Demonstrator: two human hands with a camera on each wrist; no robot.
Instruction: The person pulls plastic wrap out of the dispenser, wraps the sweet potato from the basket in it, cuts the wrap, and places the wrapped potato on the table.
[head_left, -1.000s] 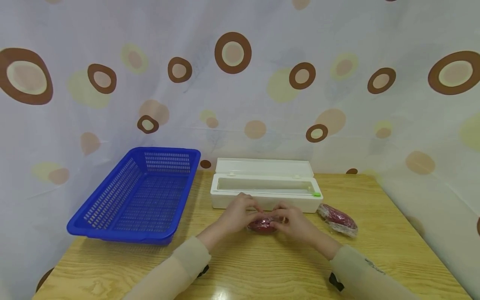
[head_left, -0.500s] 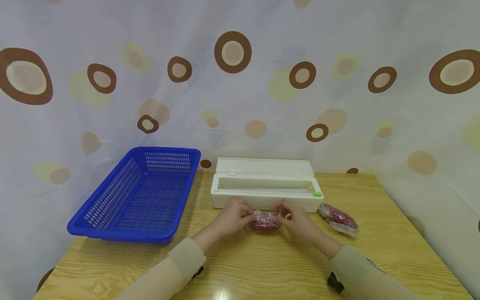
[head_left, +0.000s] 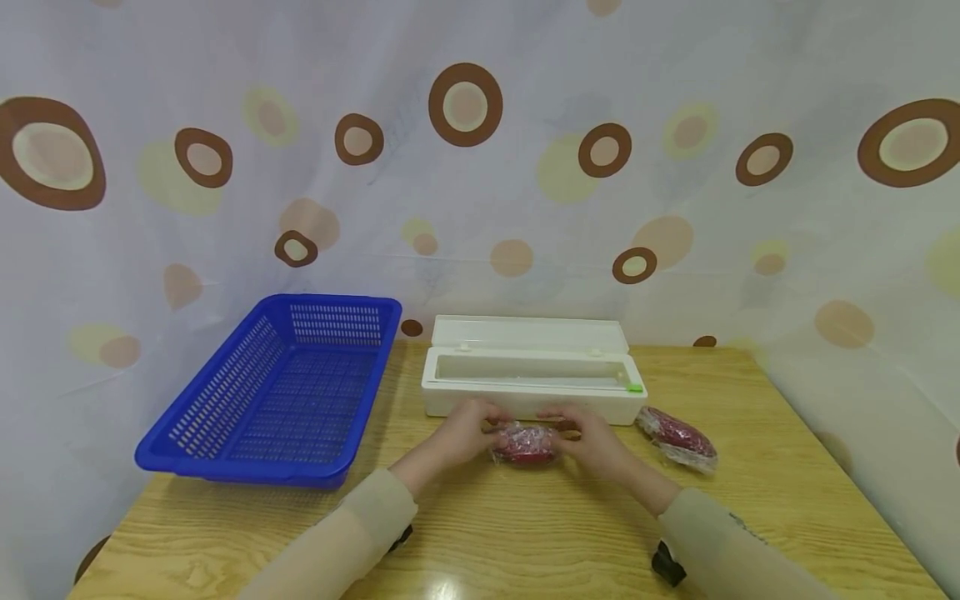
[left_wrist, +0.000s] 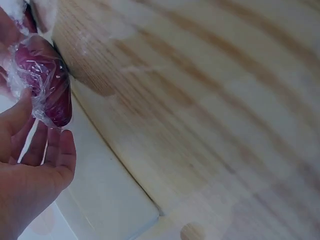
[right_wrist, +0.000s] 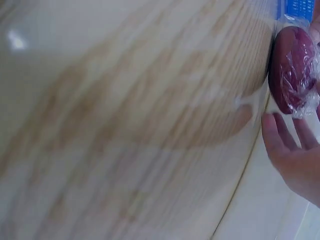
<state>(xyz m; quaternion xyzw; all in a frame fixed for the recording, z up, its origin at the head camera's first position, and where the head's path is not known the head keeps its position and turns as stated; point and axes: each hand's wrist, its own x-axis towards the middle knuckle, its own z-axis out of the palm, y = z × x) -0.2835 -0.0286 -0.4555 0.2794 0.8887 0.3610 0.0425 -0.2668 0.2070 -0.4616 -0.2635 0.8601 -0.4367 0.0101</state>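
Note:
A purple-red sweet potato (head_left: 525,454), loosely wrapped in crinkled cling film (left_wrist: 37,75), lies on the wooden table between both hands. At its left end the left hand (head_left: 467,432) touches the film with its thumb, the other fingers bent behind. On the opposite end the right hand (head_left: 588,437) holds the film, thumb in front and fingers curled toward the back. Part of the right hand (right_wrist: 295,150) falls outside its wrist view. Just behind them stands a long white cling film dispenser (head_left: 442,403), its lid up and a green slider (head_left: 634,388) at the right.
A second wrapped sweet potato (head_left: 678,437) lies right of the dispenser. The large blue plastic basket (head_left: 352,433) occupies the table's left side. A patterned curtain (head_left: 510,200) hangs behind the wooden table (head_left: 525,542).
Both hands first worked close together over the sweet potato, then moved apart to its two ends. Their thumbs now lie on the film there, and more of the wrapped top shows.

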